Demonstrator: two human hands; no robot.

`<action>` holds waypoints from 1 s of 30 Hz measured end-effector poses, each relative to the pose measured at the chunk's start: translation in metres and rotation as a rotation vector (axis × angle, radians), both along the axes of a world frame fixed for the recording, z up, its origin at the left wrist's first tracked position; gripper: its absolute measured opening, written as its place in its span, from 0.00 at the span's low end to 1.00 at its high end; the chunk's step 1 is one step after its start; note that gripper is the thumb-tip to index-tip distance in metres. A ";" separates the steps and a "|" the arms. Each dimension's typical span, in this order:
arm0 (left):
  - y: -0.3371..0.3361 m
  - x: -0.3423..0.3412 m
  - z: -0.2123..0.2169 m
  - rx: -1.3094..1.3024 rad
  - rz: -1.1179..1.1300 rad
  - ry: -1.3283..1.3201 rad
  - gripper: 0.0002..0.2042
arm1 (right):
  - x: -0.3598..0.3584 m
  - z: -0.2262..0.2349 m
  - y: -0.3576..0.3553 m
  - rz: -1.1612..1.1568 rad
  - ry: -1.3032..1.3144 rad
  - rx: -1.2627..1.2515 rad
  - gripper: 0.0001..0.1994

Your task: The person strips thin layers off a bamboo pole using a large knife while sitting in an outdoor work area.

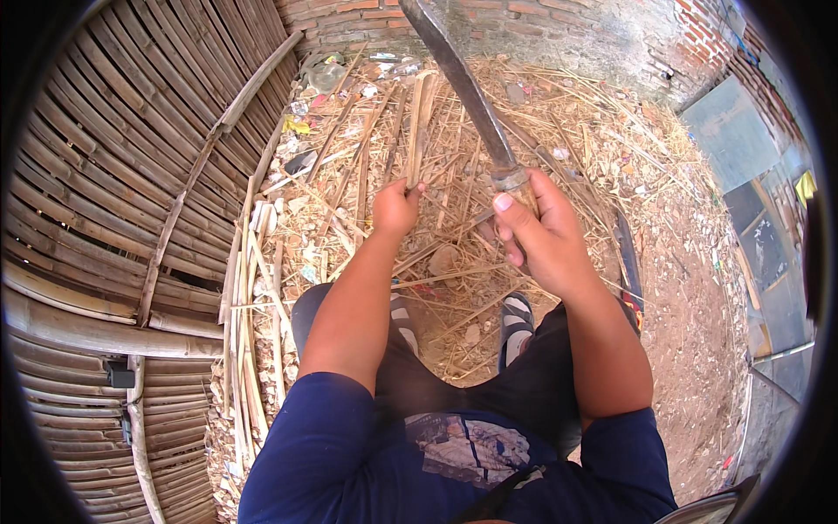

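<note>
My right hand (543,229) is closed round the handle of a machete (471,92). Its long dark blade points up and away, slightly to the left, and the tip runs out of the picture's top edge. My left hand (398,208) grips the near end of a split bamboo piece (421,122), which stands out away from me with its pale inner side showing. Blade and bamboo are apart. Below both hands, bamboo strips and shavings (454,214) lie scattered over the ground.
A bamboo slat wall (148,166) rises at the left, with long split strips (249,323) along its foot. A brick wall (524,31) closes the far side. Grey sheets (733,131) lean at the right. A long dark object (626,253) lies right of my right forearm.
</note>
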State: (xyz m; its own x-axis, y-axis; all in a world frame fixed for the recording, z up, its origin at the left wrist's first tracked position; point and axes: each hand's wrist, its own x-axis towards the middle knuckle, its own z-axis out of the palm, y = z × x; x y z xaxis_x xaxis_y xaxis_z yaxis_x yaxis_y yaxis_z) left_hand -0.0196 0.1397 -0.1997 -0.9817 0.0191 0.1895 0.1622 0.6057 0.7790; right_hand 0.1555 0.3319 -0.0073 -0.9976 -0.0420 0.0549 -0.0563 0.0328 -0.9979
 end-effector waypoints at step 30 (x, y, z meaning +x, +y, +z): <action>-0.012 0.128 0.158 0.590 -0.299 -0.311 0.24 | 0.004 0.003 -0.022 0.068 0.081 0.142 0.45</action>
